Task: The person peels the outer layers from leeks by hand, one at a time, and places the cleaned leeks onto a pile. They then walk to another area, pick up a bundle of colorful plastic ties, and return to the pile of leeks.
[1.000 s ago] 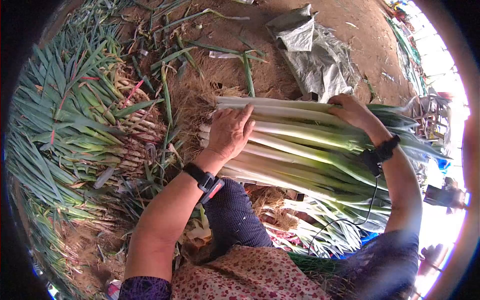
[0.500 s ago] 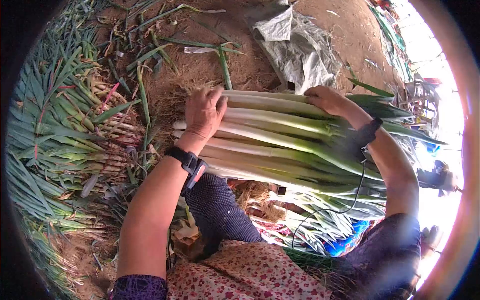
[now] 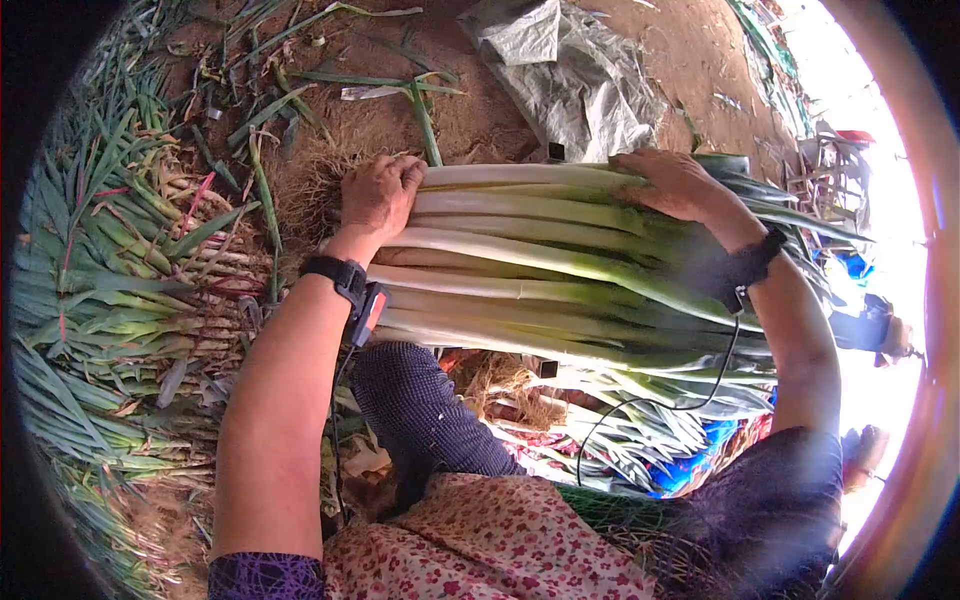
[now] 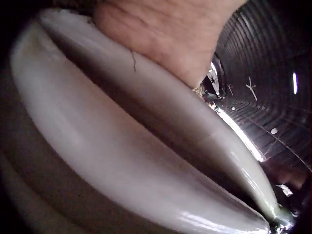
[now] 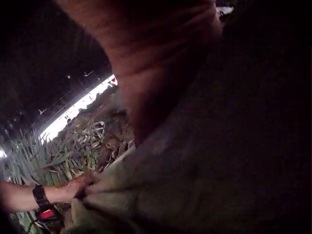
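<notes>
A wide row of thick leeks [image 3: 480, 245] lies side by side in front of the person, white shafts to the left and green leaves to the right. At the root end, the left hand [image 3: 380, 195] grips the far edge with its fingers bent over the outermost leek. The right hand [image 3: 672, 185] holds that same edge farther along, on the green part. Close up in the left wrist view, the heel of the left hand [image 4: 161, 34] rests against the white shafts [image 4: 126, 151]. The right wrist view is dark, and the fingertips of the right hand [image 5: 161, 83] are hidden.
A heap of thinner leeks [image 3: 130, 290] covers the ground at left. Beyond the row lie loose leaves [image 3: 425, 125] and a grey plastic sheet [image 3: 575, 80]. More leeks [image 3: 640, 420] sit below the row, near the person's knee [image 3: 420, 410]. A cable [image 3: 640, 402] hangs from the right wrist.
The left hand has slid from atop the white shafts to the far edge at the root end, its fingers bending over. The right hand stays at the far edge. The view has shifted slightly.
</notes>
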The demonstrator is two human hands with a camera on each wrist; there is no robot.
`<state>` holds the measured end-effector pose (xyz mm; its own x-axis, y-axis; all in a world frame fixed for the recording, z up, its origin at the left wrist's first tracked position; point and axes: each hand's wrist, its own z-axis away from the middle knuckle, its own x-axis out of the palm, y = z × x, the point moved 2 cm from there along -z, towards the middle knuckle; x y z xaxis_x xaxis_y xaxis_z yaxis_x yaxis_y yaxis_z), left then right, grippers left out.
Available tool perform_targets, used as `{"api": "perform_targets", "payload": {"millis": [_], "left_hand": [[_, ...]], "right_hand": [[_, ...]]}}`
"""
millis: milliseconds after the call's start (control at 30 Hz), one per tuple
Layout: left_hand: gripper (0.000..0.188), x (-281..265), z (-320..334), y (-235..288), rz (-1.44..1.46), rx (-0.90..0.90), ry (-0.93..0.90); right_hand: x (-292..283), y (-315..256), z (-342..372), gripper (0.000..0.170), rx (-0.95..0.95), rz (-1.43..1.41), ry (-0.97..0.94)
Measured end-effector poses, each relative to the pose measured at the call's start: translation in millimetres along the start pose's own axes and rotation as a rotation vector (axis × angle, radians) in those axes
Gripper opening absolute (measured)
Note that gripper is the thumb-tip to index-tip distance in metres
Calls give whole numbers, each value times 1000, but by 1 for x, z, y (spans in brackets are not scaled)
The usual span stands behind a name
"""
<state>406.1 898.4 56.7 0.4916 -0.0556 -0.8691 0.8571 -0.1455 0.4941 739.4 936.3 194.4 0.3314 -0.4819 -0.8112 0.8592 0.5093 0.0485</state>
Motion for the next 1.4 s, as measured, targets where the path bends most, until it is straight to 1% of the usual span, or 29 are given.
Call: {"api": "perform_targets", "payload": {"millis": [33, 67, 133, 167, 233, 267, 300, 367, 400, 500, 600, 700, 733, 800, 833, 900, 933, 1033, 1133, 1233, 1333, 1400], "left_hand": [[30, -1, 0, 2, -1, 36, 4], [30, 0, 2, 0, -4, 69, 14], [31, 3, 6, -5, -16, 121, 32], [31, 3, 9, -7, -24, 157, 74], [32, 6, 14, -10, -35, 222, 156], [34, 7, 12, -10, 2, 178, 101], [34, 6, 11, -11, 10, 166, 84], [34, 6, 8, -12, 27, 143, 55], [34, 6, 8, -12, 31, 154, 76], [32, 4, 9, -8, -13, 98, 74], [32, 3, 7, -6, 19, 29, 19], [34, 4, 4, -7, 31, -5, 14], [35, 4, 3, -7, 29, 0, 27], [37, 4, 3, -8, 21, 1, 56], [38, 1, 1, -5, 18, -38, 3], [40, -10, -1, 2, 12, -117, -106], [41, -2, -2, -3, -21, -97, -43], [40, 0, 0, -6, 0, -53, 36], [39, -5, 3, -4, 55, -4, 29], [38, 0, 3, -10, 63, -8, 17], [47, -18, 9, 1, -4, 144, -82], [58, -8, 9, -2, -44, 137, -48]], "right_hand": [[3, 8, 0, 60, 56, 16, 7], [1, -4, 2, 56, 50, 81, 39], [6, -5, 5, 55, -27, 93, 107], [7, -5, 5, 55, -66, 99, 139], [4, 0, 0, 53, -59, 105, 144], [4, 0, -3, 53, -61, 103, 140], [5, -1, -7, 52, -63, 99, 137], [1, -3, -15, 50, 20, -14, 129], [1, -4, -16, 50, 64, -72, 124], [7, 1, -14, 46, 41, -39, 141], [10, 6, -16, 48, 165, -260, 266], [1, 6, -13, 52, 16, -413, 265], [-2, 4, -4, 56, -78, -378, 263], [-24, -39, 33, 61, -178, -94, 209], [-27, -55, 47, 63, -224, 47, 182], [-16, -62, 60, 68, -155, 79, 203], [-13, -61, 63, 72, -119, 98, 220], [4, -55, 64, 76, -43, 190, 300], [5, -60, 63, 73, -67, 219, 344], [1, -53, 57, 75, -80, 128, 362], [8, -45, 55, 76, -116, 58, 481], [18, -41, 50, 75, -133, 149, 554]]}}
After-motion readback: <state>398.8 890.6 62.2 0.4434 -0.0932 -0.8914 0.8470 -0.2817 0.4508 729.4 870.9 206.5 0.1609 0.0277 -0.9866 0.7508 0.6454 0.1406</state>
